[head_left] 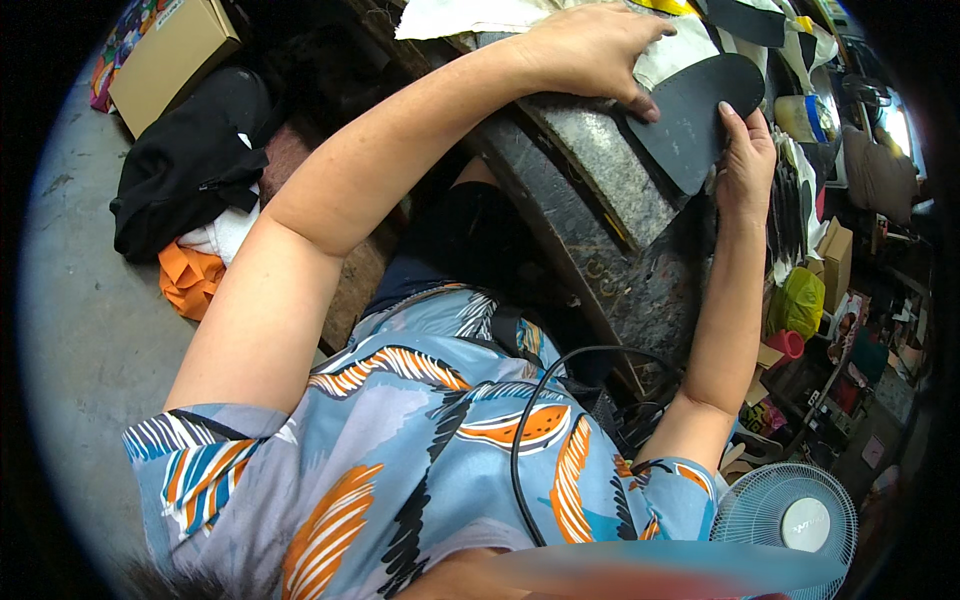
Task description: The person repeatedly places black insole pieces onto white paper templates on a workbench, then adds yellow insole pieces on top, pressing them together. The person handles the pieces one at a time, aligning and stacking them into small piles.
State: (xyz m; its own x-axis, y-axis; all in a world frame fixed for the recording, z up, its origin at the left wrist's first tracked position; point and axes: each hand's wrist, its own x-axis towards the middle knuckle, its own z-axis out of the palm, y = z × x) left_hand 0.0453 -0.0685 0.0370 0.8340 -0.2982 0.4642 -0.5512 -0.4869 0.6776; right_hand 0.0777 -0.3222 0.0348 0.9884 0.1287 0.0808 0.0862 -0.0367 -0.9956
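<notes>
A dark grey, sole-shaped flat piece [690,125] is held tilted over the edge of the workbench. My right hand [747,165] pinches its right edge, thumb on the upper face and the fingers mostly hidden behind. Across the bench reaches my left hand [595,50], its thumb and fingers spread apart. The left thumb tip lies at the left edge of the sole piece; whether it presses on it I cannot tell. Under and beyond the hands lie white sheet pieces [670,55]. A speckled stone slab [610,165] sits on the bench below the sole piece.
The dark workbench [650,300] runs diagonally. Beyond my right hand stand a tub with a blue rim [800,118] and stacked sheets [793,205]. A yellow-green bag [798,303] and a fan [790,515] are at the right. Black cloth [190,180] and a cardboard box [175,65] lie left.
</notes>
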